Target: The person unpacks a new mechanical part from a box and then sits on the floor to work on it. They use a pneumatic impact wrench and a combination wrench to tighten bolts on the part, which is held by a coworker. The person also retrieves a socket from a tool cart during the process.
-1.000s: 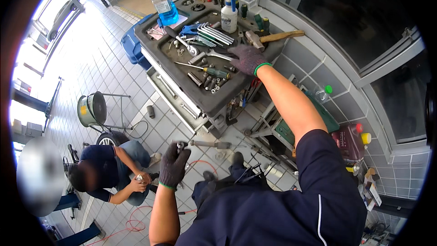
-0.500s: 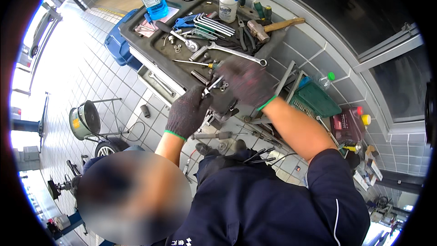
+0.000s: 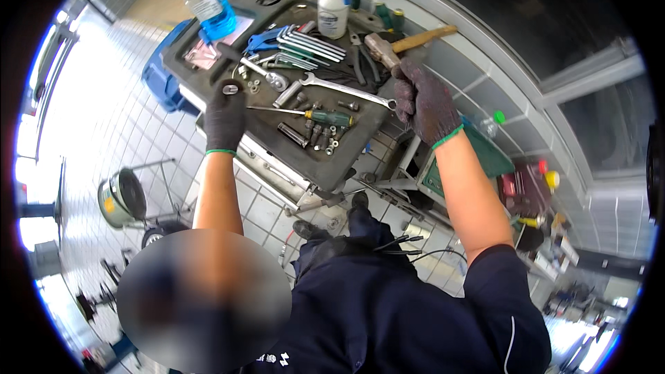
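Note:
My left hand (image 3: 226,121), in a dark knitted glove with a green cuff, is at the left edge of the tool cart top (image 3: 267,149). Its fingers are closed around a small shiny metal piece (image 3: 231,89), whose kind I cannot make out. My right hand (image 3: 426,104), gloved alike, is closed beside the hammer (image 3: 379,48) and the end of a combination wrench (image 3: 350,90); whatever it may grip is hidden. Between the hands lie a green-handled screwdriver (image 3: 329,118), a long socket (image 3: 293,136), several bolts (image 3: 317,136) and a ratchet (image 3: 276,82).
Hex keys (image 3: 312,45), pliers (image 3: 359,62), a white spray bottle (image 3: 333,14) and a bottle of blue liquid (image 3: 215,14) stand or lie at the back of the cart. An open drawer (image 3: 267,173) juts from its near side. A green case (image 3: 478,156) is at right.
My hands were together over the cart's near corner and have moved apart, left hand to the left, right hand to the right and up. The screwdriver and bolts are now uncovered.

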